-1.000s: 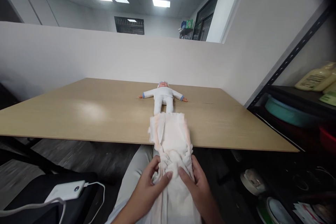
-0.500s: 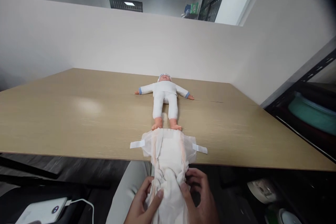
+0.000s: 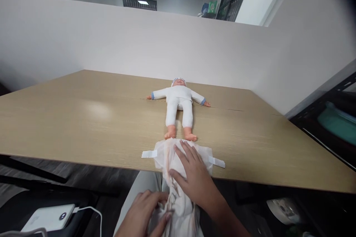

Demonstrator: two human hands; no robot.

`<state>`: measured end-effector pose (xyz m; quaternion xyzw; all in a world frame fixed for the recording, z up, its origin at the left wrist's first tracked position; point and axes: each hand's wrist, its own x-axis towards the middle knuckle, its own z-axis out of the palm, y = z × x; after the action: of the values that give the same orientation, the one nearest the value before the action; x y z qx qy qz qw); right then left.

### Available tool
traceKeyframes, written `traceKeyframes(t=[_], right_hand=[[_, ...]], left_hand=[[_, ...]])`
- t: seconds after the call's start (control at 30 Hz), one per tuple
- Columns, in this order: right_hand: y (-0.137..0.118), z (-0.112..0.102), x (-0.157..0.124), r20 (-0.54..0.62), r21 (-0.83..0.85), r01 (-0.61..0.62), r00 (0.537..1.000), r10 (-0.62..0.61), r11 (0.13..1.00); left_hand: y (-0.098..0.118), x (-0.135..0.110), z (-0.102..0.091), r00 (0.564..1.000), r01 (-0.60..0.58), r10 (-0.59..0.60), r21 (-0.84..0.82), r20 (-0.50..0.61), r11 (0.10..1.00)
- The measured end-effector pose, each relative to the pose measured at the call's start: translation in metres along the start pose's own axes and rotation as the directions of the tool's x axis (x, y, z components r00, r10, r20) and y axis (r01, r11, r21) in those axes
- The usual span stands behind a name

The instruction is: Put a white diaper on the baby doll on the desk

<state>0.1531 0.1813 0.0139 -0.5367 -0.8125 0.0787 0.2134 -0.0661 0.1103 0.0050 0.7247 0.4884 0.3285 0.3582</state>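
Observation:
A white diaper (image 3: 174, 155) lies unfolded over the table's front edge, its two side tapes spread left and right. Its lower part hangs crumpled over my lap. My right hand (image 3: 191, 172) rests flat on the diaper's upper part, fingers spread and pointing toward the doll. Lower down, my left hand (image 3: 148, 209) pinches the left edge of the crumpled part between thumb and fingers. Just beyond the diaper a baby doll (image 3: 179, 105) lies on its back, arms stretched out, in a white suit with blue cuffs. Its bare feet are close to the diaper's far edge.
The wooden table (image 3: 91, 129) reaches back to a white partition (image 3: 133, 44). At lower left a white power bank (image 3: 48, 217) with a cable lies on a black seat. A dark rack (image 3: 330, 126) stands at the right.
My right hand has left the diaper's lower right edge and moved forward onto its upper part, opening flat. My left hand stays at the lower left edge. The view has shifted slightly.

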Motion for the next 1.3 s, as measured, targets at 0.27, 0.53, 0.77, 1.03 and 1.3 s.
traceKeyframes(t=[0.27, 0.53, 0.77, 1.03, 1.3], right_hand=[[0.005, 0.000, 0.007, 0.038, -0.036, 0.058, 0.998, -0.057, 0.998], [0.011, 0.007, 0.007, 0.011, -0.038, 0.055, 0.998, -0.054, 0.998], [0.010, 0.006, 0.008, 0.017, -0.026, 0.046, 0.999, -0.045, 0.999], [0.020, 0.011, 0.013, 0.051, -0.042, 0.071, 0.996, -0.069, 0.997], [0.032, -0.004, 0.029, 0.164, 0.037, 0.114, 0.979, -0.119, 0.993]], left_hand=[[-0.005, 0.106, -0.074, 0.908, -0.403, 0.416, 0.388, 0.054, 0.829], [-0.013, 0.253, -0.062, 0.696, -0.710, 0.506, 0.591, 0.509, 0.383], [-0.002, 0.280, -0.045, 0.404, -0.912, 0.601, 0.357, 0.690, 0.203], [0.003, 0.301, -0.036, 0.356, -0.927, 0.642, 0.343, 0.679, 0.152], [0.025, 0.317, -0.035, 0.310, -0.951, 0.615, 0.241, 0.726, 0.194]])
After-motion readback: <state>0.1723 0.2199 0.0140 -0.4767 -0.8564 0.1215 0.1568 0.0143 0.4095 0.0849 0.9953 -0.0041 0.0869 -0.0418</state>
